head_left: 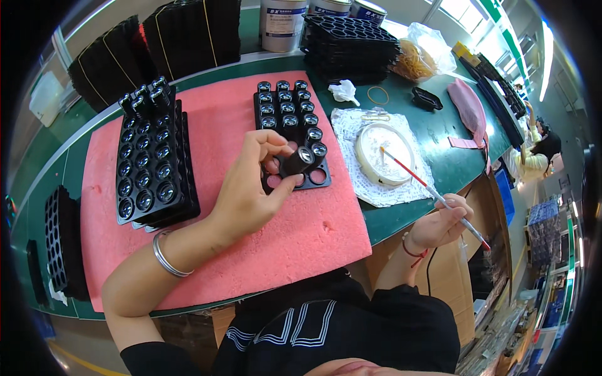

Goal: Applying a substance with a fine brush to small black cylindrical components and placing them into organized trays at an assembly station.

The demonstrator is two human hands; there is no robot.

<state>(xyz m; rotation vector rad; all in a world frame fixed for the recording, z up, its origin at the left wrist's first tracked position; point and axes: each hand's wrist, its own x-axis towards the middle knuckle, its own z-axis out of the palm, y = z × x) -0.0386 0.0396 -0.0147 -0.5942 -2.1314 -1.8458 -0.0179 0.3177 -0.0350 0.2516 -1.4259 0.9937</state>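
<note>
Between the fingers and thumb of my left hand (251,182) is a short black cylinder (297,163) with a shiny, lens-like end, tilted over the near end of a black tray (321,183). More such cylinders stand upright in that tray's far rows, and pink shows through several bare holes near my fingers. My right hand (444,224) grips a thin paintbrush (415,175) by its handle. The brush's tip reaches over a round whitish dish (370,172), which rests on crumpled printed paper (351,191). Whether the tip touches the dish, I cannot tell.
A pink foam mat (219,100) lies on the green table. Stacked trays of cylinders (145,156) stand on its left. Behind are bundled black trays (191,37), cans (283,25) and a tray stack (351,47). A pink pouch (467,106) lies at right; another person (539,150) sits beyond.
</note>
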